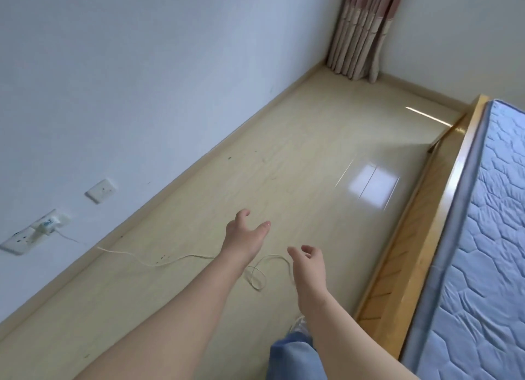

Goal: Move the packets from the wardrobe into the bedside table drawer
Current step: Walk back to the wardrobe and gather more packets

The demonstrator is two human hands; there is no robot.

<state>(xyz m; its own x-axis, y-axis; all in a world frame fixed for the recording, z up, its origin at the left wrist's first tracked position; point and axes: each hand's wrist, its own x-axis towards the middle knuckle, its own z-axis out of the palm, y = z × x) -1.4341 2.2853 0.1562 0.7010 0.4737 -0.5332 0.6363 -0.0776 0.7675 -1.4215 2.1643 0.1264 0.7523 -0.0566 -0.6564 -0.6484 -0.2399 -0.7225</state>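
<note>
Looking for the packets turns up none: neither they, nor the wardrobe, nor the bedside table with its drawer shows in this view, so where they lie and how they look cannot be told. Both arms reach forward over the floor (284, 152). The left hand (244, 234) hangs with fingers loosely bent and holds nothing. The right hand (308, 263), a little lower and nearer the bed, is likewise slack and empty, thumb apart from the fingers.

The step in hand looks like walking between the two pieces of furniture with free hands, most likely to fetch packets, though which way the person is headed cannot be judged. To do it well, the feet should clear the thin white cable (170, 261) that trails across the floor from the plug (47, 226) in the wall socket (17, 241) and loops just under the hands. Catching it could trip the walker or tug the plug out. Keeping between the cable and the wooden bed frame (420, 209) seems the safest line.

A blue quilted mattress (497, 209) lies on that frame at the right, a striped curtain (363, 30) hangs in the far corner, and a blue trouser leg (292, 357) shows at the bottom edge.
</note>
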